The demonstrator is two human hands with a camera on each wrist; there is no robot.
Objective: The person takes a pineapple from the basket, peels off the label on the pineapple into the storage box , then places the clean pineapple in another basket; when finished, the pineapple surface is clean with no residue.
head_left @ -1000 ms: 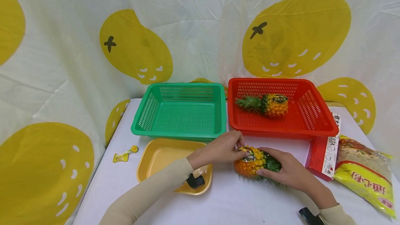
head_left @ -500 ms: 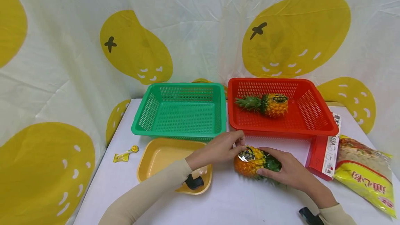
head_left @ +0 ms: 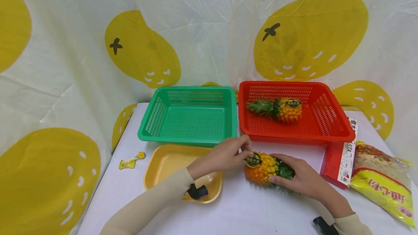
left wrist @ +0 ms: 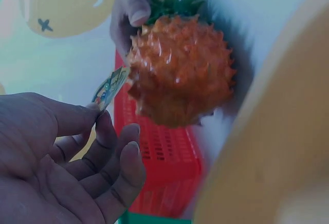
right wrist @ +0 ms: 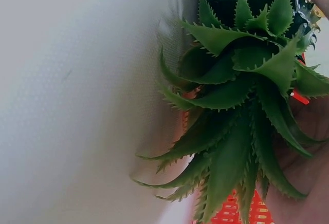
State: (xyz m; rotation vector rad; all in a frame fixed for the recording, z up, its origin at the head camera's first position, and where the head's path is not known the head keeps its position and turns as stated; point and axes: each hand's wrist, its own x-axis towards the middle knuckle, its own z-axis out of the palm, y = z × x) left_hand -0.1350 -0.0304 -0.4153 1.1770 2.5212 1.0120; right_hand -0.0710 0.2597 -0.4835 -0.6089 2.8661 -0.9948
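Observation:
An orange-yellow toy pineapple with green leaves lies on the white table in front of the red basket. My right hand grips it near the leafy end, thumb on the near side and fingers over the far side. The leaves fill the right wrist view. Between the thumb and a finger of my left hand is a round black-and-gold sticker. Its free edge reaches the pineapple's spiky side in the left wrist view, while most of it stands away from the surface. The other left fingers are loosely bent.
Behind the hands stand a green basket and a red basket holding a second pineapple. A yellow tub lies under my left forearm, with a wrapped lollipop further left. A red pasta box and a pasta bag are at right.
My left hand has drawn slightly left, pulling the sticker with it from the pineapple's upper side toward its blunt end. The right hand and the pineapple have stayed in place.

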